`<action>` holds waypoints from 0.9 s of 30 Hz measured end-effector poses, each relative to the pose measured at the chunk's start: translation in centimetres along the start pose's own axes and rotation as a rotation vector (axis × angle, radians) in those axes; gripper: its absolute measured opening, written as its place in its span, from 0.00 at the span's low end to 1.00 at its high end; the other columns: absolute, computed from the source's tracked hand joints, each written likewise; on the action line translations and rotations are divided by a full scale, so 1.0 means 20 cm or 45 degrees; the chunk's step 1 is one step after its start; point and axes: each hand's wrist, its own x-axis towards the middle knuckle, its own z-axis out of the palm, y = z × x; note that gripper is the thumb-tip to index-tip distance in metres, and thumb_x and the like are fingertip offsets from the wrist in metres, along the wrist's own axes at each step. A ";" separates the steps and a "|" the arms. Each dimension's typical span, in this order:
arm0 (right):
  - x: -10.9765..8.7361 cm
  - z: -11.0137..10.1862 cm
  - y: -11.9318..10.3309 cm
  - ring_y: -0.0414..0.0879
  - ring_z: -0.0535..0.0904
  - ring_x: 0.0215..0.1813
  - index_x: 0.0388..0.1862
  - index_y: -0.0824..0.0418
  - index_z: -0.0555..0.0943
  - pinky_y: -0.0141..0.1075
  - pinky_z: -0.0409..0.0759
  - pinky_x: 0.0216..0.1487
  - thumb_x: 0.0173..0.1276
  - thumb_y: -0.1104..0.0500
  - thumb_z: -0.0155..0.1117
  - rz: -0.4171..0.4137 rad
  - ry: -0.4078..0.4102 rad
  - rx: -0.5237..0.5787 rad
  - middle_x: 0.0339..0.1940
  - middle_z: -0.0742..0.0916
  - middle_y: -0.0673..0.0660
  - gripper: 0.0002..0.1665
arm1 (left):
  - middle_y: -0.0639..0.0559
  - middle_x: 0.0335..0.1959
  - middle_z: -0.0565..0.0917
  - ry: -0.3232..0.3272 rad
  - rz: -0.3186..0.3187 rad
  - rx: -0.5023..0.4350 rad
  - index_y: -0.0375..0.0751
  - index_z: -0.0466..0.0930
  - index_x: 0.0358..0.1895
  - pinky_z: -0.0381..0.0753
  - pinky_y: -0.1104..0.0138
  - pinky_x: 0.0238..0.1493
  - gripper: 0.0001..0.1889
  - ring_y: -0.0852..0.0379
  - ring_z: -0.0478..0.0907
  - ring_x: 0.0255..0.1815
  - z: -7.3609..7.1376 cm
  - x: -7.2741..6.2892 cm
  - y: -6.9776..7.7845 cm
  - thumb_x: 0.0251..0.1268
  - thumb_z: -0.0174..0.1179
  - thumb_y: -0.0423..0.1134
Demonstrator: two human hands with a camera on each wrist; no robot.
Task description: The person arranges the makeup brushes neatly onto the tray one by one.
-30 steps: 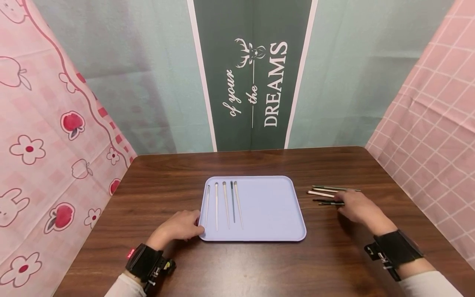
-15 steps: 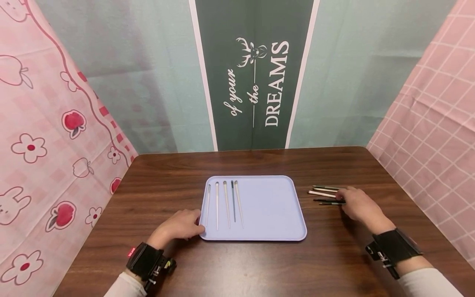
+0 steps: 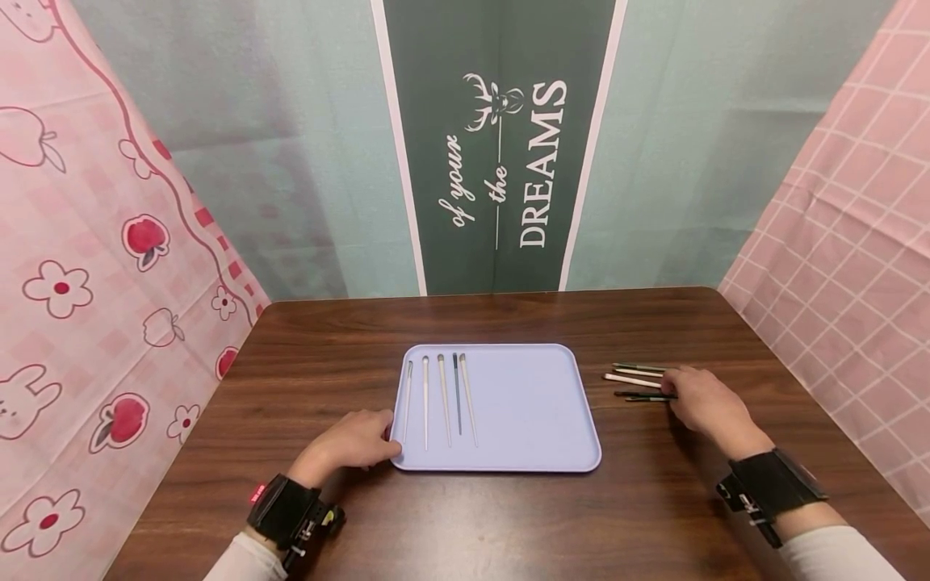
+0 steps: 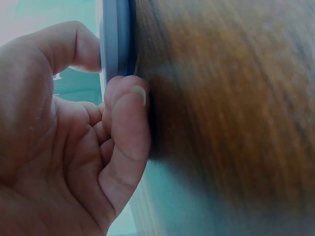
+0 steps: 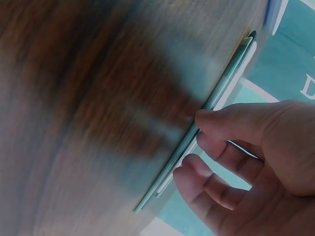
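Note:
A pale lavender tray point(image 3: 530, 411) lies on the table, with several slim brushes point(image 3: 444, 399) side by side in its left half, heads toward the back. My left hand point(image 3: 356, 440) grips the tray's front left corner; in the left wrist view the thumb and curled fingers take the tray rim point(image 4: 115, 39) from both sides. Right of the tray lies a loose group of brushes, among them a white brush point(image 3: 628, 379) and dark ones point(image 3: 639, 395). My right hand point(image 3: 705, 403) is over their right ends. In the right wrist view, its thumb and forefinger pinch a green brush point(image 5: 226, 76).
The dark wood table point(image 3: 494, 524) extends around the tray. Behind it hangs a green curtain point(image 3: 312, 161) with white lettering. Pink patterned cloths stand at the left point(image 3: 94, 282) and right point(image 3: 857, 242). Both wrists carry black straps with cameras.
My right hand has shifted slightly among the loose brushes, and its fingers have drawn in. My left hand and the tray have stayed in place.

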 end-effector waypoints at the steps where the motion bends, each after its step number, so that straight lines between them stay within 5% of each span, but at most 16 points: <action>1: 0.00 0.00 0.00 0.54 0.79 0.35 0.28 0.59 0.77 0.49 0.77 0.36 0.52 0.72 0.65 0.006 -0.007 -0.001 0.31 0.82 0.57 0.10 | 0.53 0.21 0.76 0.000 0.001 -0.001 0.45 0.73 0.32 0.74 0.65 0.19 0.08 0.58 0.75 0.16 0.00 0.00 0.00 0.58 0.64 0.41; 14: 0.01 -0.02 0.01 0.51 0.78 0.35 0.29 0.58 0.78 0.47 0.77 0.35 0.59 0.72 0.61 0.045 -0.110 -0.003 0.32 0.83 0.57 0.09 | 0.53 0.21 0.76 0.000 -0.003 -0.007 0.45 0.74 0.33 0.74 0.65 0.19 0.08 0.58 0.75 0.16 0.01 0.01 -0.01 0.58 0.64 0.41; 27: 0.02 -0.02 0.01 0.46 0.67 0.30 0.24 0.54 0.68 0.40 0.65 0.30 0.57 0.79 0.51 -0.064 -0.178 -0.063 0.25 0.73 0.51 0.19 | 0.53 0.22 0.76 0.004 0.003 -0.009 0.44 0.74 0.33 0.74 0.65 0.19 0.09 0.58 0.75 0.16 0.01 0.00 -0.01 0.58 0.64 0.41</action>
